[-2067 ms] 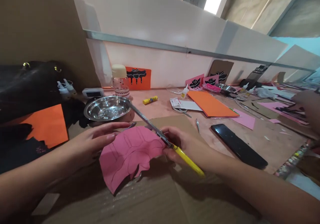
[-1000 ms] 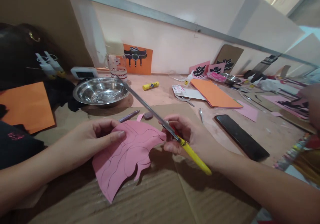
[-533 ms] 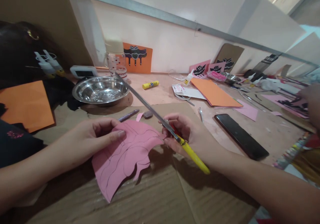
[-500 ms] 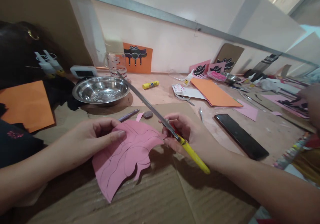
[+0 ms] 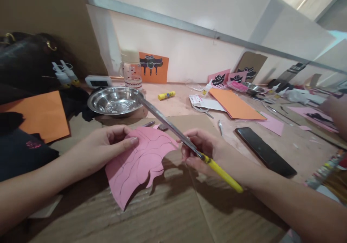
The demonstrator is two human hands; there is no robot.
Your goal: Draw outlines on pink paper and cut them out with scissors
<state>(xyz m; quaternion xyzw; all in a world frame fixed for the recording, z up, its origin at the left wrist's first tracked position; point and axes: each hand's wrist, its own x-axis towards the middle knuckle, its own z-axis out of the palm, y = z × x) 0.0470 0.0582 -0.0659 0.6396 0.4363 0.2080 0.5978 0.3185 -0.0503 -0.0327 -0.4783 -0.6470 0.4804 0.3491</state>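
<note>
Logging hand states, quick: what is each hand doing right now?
Left hand: closed on the pink paper, thumb on top.
Right hand: closed on the scissors with yellow handles, blades at the paper's edge.

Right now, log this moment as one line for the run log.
left hand: pinching pink paper cutout | right hand: gripping yellow-handled scissors at the cutout's right edge | behind: steel bowl, glue stick | right: phone
</note>
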